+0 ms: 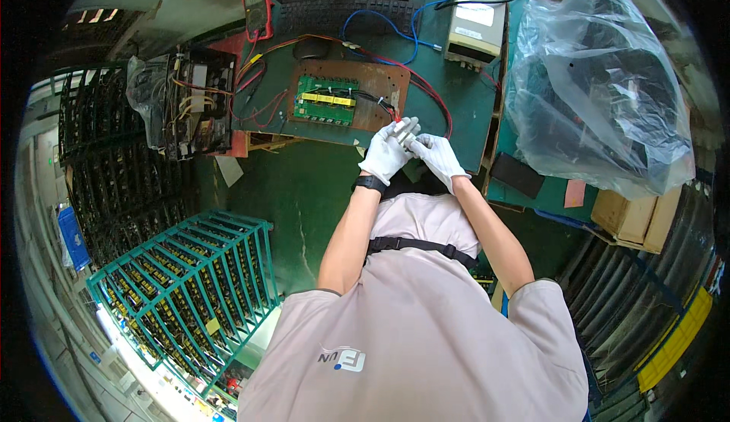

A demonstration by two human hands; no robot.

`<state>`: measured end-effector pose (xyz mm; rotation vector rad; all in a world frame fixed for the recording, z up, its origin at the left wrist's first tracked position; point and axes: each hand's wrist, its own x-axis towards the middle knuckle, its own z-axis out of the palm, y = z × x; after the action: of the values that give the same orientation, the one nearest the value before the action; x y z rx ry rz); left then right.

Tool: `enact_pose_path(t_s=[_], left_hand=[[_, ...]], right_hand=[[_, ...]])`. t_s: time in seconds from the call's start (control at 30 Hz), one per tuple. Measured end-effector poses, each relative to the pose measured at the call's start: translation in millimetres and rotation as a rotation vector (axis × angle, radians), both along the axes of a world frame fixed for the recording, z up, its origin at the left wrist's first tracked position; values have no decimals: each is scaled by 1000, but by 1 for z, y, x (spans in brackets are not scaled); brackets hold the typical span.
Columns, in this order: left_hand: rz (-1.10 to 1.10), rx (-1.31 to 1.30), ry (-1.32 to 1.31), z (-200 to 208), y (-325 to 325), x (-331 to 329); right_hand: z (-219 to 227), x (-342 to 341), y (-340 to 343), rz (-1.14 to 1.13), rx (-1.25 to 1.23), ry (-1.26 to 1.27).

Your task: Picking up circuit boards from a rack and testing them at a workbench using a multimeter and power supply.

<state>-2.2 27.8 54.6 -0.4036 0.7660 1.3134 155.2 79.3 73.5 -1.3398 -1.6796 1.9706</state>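
Observation:
Both my hands wear white gloves and meet just past the near edge of the green workbench point(468, 110). My left hand point(385, 154) is closed around the end of a cable lead point(390, 109) with black and red on it. Right beside it, my right hand point(441, 156) has its fingers pinched together at the left fingertips; what lies between them is hidden. The lead runs back to a green circuit board point(325, 112) with a row of yellow parts. That board lies flat on a brown panel point(378, 80).
A red multimeter point(257, 15) and a keyboard point(342, 13) sit at the back. A pale metal box point(475, 15) stands back right, near clear plastic sheeting point(601, 80). An open electronics unit point(199, 103) stands left. A green rack point(186, 293) of boards is lower left.

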Motion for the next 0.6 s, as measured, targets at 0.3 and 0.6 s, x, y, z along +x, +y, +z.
enact_pose_path(t_s=[0.3, 0.6], left_hand=[[73, 159, -140, -9, -5, -2], [24, 147, -78, -7, -5, -3]], right_hand=[[4, -11, 2, -38, 109, -35], [-11, -13, 0, -65, 99, -19]])
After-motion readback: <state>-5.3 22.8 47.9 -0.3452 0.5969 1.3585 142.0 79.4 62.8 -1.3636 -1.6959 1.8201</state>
